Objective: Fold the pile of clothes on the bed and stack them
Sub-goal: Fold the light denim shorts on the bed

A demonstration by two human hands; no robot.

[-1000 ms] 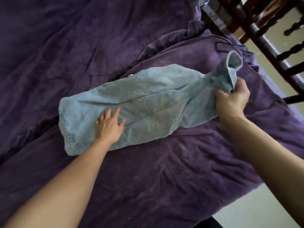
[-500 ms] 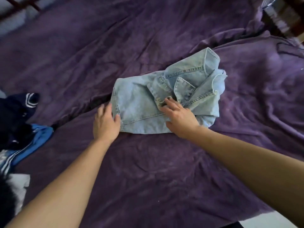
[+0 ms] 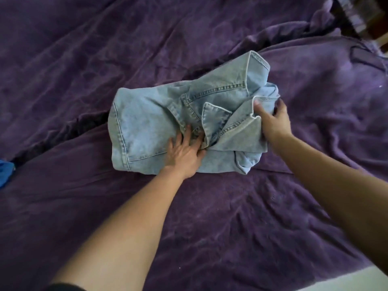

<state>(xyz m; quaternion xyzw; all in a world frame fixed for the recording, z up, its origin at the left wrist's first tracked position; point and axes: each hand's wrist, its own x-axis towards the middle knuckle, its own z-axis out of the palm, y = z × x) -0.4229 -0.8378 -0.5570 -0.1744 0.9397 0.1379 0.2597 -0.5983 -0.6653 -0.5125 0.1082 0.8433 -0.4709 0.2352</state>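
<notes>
A light blue denim garment [image 3: 144, 131] lies folded over on the purple bed cover [image 3: 210, 217], its collar end bunched on the right. My left hand [image 3: 184, 152] presses flat on its middle, fingers spread toward the collar. At the right end, my right hand [image 3: 271, 120] grips the bunched denim edge, thumb on top and fingers curled round the fold.
A bit of blue clothing [image 3: 5, 173] shows at the left edge. A dark crease [image 3: 63, 133] runs across the bed cover to the left of the denim. A wooden frame [image 3: 375, 32] stands at the top right. The floor [image 3: 346, 284] is visible past the bed's lower right edge.
The long denim piece was folded in half toward the left. My left hand moved from the bed cover onto the denim's middle; my right hand shifted from the middle to the right end.
</notes>
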